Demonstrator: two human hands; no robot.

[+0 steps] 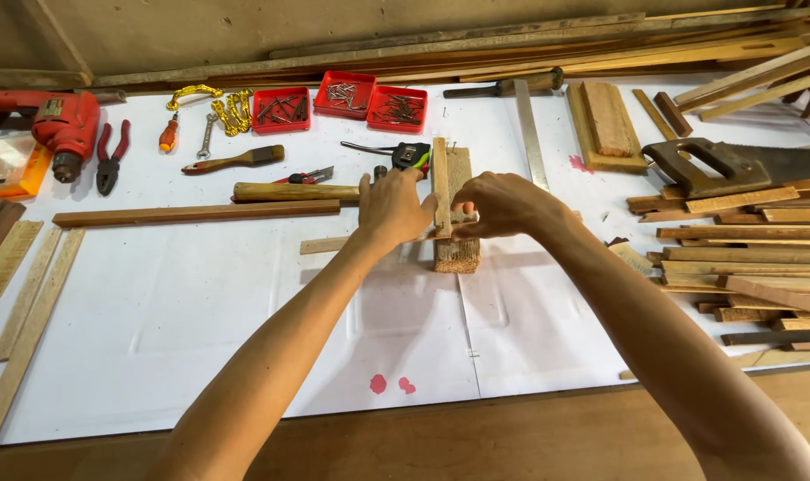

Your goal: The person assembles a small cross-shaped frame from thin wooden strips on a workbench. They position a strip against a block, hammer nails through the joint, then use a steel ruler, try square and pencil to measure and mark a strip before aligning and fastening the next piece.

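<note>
**Both hands steady crossed wood strips on a block**

Head view. At frame centre, the left hand [394,210] and the right hand [503,205] meet over a rough wooden block [456,251] that lies on the white-covered surface [200,330]. A narrow upright strip [440,183] runs along the block's left edge, and a thin flat strip [325,244] crosses it and extends toward the left. The left grip is closed on the crossing point, thumb against the upright strip. The right grip is pinched together on the same joint from the other side. Opposed holds of this kind keep two pieces aligned; the block appears to serve as a raised support beneath them.

Just above the hands lies a tape measure [411,157], with a steel ruler [530,134] to its right. Three red trays [341,100] of nails or screws sit at upper centre. A red drill [62,125] and pliers [111,158] occupy the upper left. A handsaw [734,167] rests on stacked wood offcuts [743,267] at the right edge. Long battens [195,213] lie left of centre.
</note>
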